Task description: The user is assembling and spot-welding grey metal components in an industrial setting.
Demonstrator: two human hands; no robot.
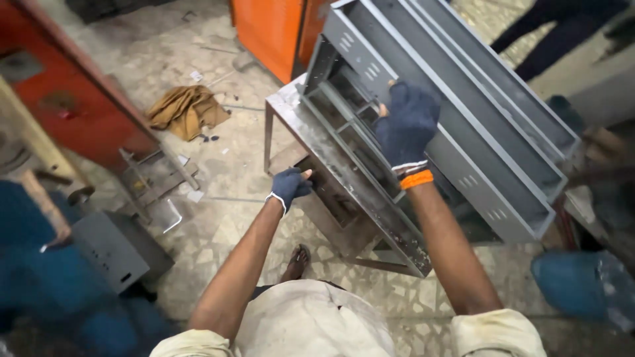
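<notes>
While the right hand (407, 125) grips it, the grey channel (463, 125) slants away rightward; left hand (289, 186) curled, empty.

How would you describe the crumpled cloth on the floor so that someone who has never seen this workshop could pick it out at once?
Start at the steel work table that bears the long grey metal cabinets. Look to the floor on its left, towards the red panel. There lies the cloth, a crumpled tan-brown heap: the only soft thing among flat metal scraps and hard grey parts.

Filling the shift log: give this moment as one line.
right hand: grips grey metal cabinet | left hand: at steel table edge | both gloved
</notes>
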